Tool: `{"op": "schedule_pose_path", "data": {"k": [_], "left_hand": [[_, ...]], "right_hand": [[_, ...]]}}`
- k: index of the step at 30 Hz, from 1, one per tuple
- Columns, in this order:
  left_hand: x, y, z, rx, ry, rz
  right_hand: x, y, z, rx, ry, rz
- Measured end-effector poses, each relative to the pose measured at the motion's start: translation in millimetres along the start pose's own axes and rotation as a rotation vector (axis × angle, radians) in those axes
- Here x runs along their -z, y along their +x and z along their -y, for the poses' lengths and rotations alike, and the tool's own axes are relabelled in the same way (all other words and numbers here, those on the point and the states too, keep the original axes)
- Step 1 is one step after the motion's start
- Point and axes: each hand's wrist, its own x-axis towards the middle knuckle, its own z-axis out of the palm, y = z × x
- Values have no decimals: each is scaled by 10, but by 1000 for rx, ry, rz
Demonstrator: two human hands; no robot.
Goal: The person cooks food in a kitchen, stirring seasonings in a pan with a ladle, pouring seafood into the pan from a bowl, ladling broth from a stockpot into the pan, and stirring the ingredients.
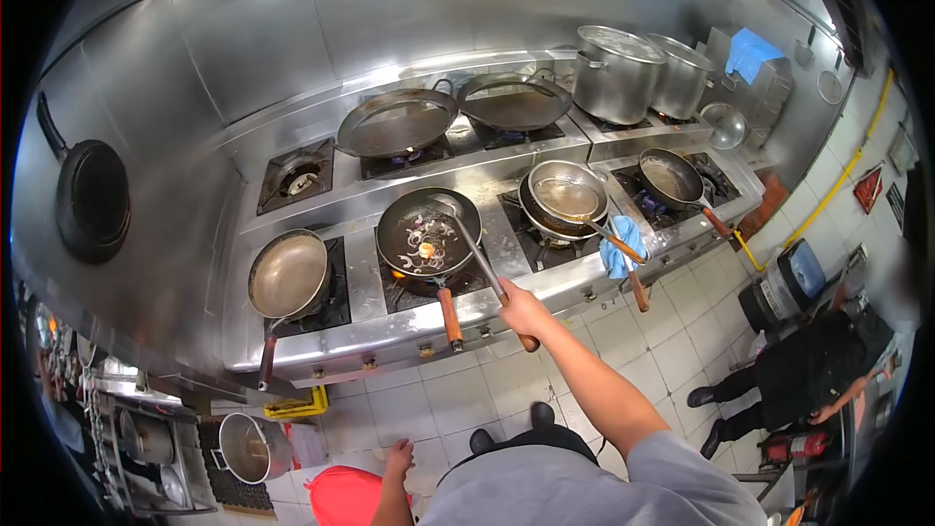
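My right hand (526, 312) is wrapped round the handle of a long metal ladle (478, 255). The ladle's head rests in a dark frying pan (399, 219) on a front burner, beside sliced onion (435, 232) and a small orange-and-white piece (427, 249). The pan's wooden handle (449, 319) points toward me, with no hand on it. My left hand (399, 456) hangs low at my side, away from the stove; its fingers are small and partly curled, and nothing shows in them.
More pans stand on the burners at left (289, 275) and right (568, 192). Two wide pans and two tall pots (614, 83) are behind. A blue cloth (620, 246) hangs by the front edge. Another person (813, 370) stands at right; a bucket (255, 448) is at lower left.
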Motion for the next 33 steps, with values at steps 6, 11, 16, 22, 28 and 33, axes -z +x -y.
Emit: {"op": "schedule_pose_path", "data": {"k": [6,11,16,22,28,33], "left_hand": [[-8,25,465,29,63,11],[10,-320,730,160,204,46],[-98,-420,622,239,-32,21],[-447,35,-250,76,-356,84],[-836,915,-1048,-20,-710,79],[-1132,1415,-1567,13,-930,43]], "right_hand": [[282,38,97,-53,382,315],[195,5,-98,77,317,204],[132,174,-166,115,213,105],[253,-137,-178,-11,400,267],[304,-454,-141,5,380,146],[562,-440,208,-227,656,456]]}}
